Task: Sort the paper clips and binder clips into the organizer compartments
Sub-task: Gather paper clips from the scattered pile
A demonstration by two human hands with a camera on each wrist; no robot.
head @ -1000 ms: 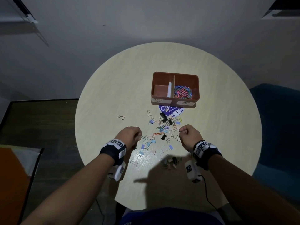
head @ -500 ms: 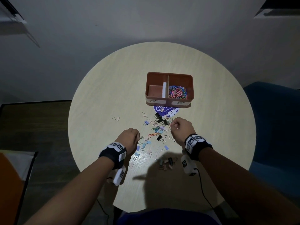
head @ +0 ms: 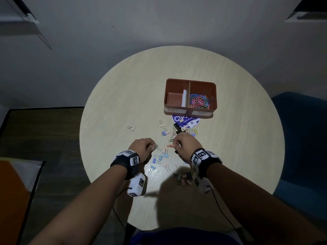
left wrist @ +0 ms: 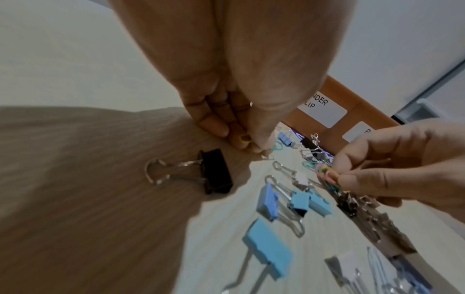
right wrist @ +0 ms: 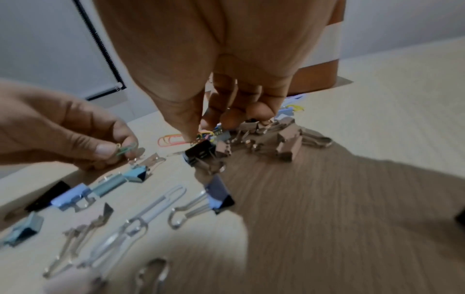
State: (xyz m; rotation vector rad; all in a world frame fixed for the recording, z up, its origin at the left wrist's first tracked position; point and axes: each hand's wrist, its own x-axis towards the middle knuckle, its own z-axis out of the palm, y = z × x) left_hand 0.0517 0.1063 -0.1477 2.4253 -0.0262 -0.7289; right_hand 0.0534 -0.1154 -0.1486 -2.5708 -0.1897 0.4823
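A brown two-compartment organizer (head: 190, 81) stands on the round table; its right compartment holds coloured paper clips (head: 199, 101), and no clips show in its left one. Loose binder clips (head: 160, 157) and paper clips lie scattered in front of it. My left hand (head: 144, 147) pinches a green paper clip (right wrist: 125, 149) just above the table. My right hand (head: 185, 144) pinches a bunch of coloured paper clips (left wrist: 326, 173) over the pile. A black binder clip (left wrist: 215, 174) lies under my left hand.
A purple round sticker (head: 185, 121) lies in front of the organizer. One stray binder clip (head: 131, 128) sits to the left. A blue chair (head: 300, 138) stands right of the table, an orange object (head: 10, 200) at lower left.
My right hand moved left and nearer into the pile. My left hand kept its place and now pinches a green paper clip.
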